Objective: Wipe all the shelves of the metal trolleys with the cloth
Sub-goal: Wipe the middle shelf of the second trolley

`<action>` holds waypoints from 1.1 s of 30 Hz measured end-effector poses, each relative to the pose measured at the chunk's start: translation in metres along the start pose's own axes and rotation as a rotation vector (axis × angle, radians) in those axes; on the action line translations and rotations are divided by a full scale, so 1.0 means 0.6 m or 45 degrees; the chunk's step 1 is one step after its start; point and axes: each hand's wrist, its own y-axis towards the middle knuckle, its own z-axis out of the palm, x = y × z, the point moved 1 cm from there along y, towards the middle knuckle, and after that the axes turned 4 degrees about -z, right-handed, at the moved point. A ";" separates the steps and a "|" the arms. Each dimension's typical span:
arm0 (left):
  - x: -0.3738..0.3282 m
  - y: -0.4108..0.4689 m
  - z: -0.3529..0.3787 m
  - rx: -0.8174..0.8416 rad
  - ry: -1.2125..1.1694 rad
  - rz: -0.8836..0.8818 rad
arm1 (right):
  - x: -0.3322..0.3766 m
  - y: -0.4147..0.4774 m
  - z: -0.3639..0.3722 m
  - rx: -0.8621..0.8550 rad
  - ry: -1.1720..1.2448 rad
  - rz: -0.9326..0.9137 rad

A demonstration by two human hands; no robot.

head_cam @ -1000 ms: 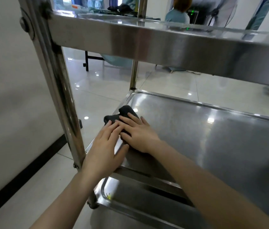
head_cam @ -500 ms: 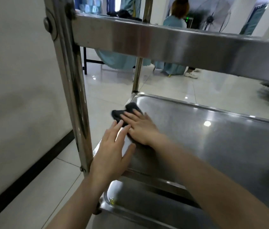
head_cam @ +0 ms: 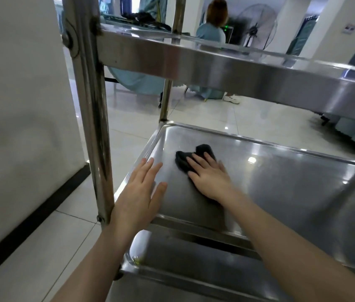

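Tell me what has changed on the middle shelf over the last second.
The right hand slid the dark cloth away from the left rim and further in across the middle shelf. The two hands overlapped before and are now apart. Nothing was taken hold of or let go: the right hand presses flat on the cloth as before. The left hand stays flat near the left rim.

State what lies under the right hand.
A dark cloth, pressed onto the middle shelf by the right hand; its near part is hidden beneath the palm.
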 end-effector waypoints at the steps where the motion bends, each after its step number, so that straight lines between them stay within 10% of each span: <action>1: 0.003 0.002 0.002 -0.015 0.002 0.016 | 0.033 0.022 0.003 0.002 0.006 -0.023; 7: 0.021 0.015 0.003 -0.006 0.001 0.077 | 0.146 -0.063 0.018 -0.050 -0.029 -0.637; 12: 0.022 0.014 0.004 0.062 0.025 0.009 | -0.033 -0.221 -0.007 -0.020 0.043 -0.339; 19: -0.004 -0.001 0.002 0.060 0.318 0.277 | -0.279 -0.385 -0.022 -0.025 -0.056 0.686; 27: -0.179 -0.029 0.123 0.203 -0.027 0.324 | -0.098 -0.283 0.002 -0.035 0.005 0.046; 33: -0.164 -0.023 0.149 0.245 0.084 0.432 | -0.278 -0.396 -0.022 -0.130 0.032 0.390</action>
